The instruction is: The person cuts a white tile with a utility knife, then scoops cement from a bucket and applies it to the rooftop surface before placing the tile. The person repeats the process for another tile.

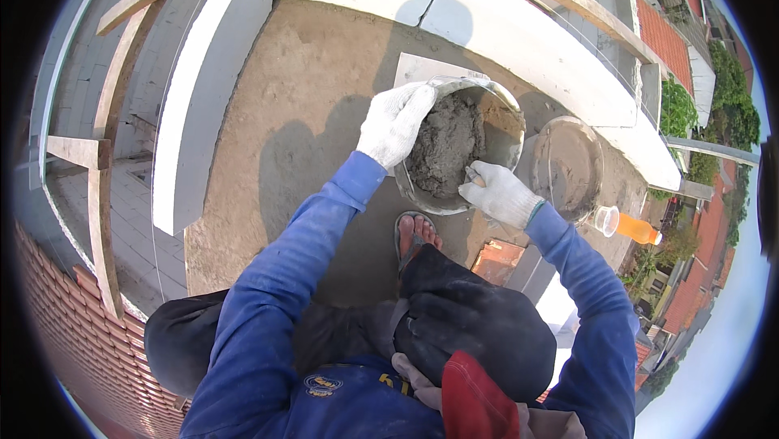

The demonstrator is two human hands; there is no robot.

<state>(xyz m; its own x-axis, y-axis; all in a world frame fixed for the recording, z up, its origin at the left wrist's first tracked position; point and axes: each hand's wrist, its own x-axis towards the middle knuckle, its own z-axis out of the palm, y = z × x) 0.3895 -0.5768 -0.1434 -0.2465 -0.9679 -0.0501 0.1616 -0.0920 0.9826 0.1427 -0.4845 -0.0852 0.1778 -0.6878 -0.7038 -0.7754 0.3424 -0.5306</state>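
Observation:
A bucket point(510, 114) of wet grey mortar point(440, 140) stands in front of me on the rough concrete floor, with a pale board point(412, 67) partly behind it. My left hand point(396, 121), in a white knitted glove, is closed on the bucket's upper-left rim. My right hand point(501, 194), also gloved, grips a short handle point(475, 175) at the bucket's lower-right side; the rest of that tool is hidden in the mortar and by my fingers. My sandalled foot point(418, 232) is just below the bucket.
A second mortar-stained bucket point(568, 175), clear cup point(605, 220) and orange bottle point(637, 228) sit at right, above a reddish piece point(495, 262). Low white block walls point(203, 90) border the floor, with timber framing point(104, 228) outside. Tiled roofs point(89, 333) lie beyond the edges.

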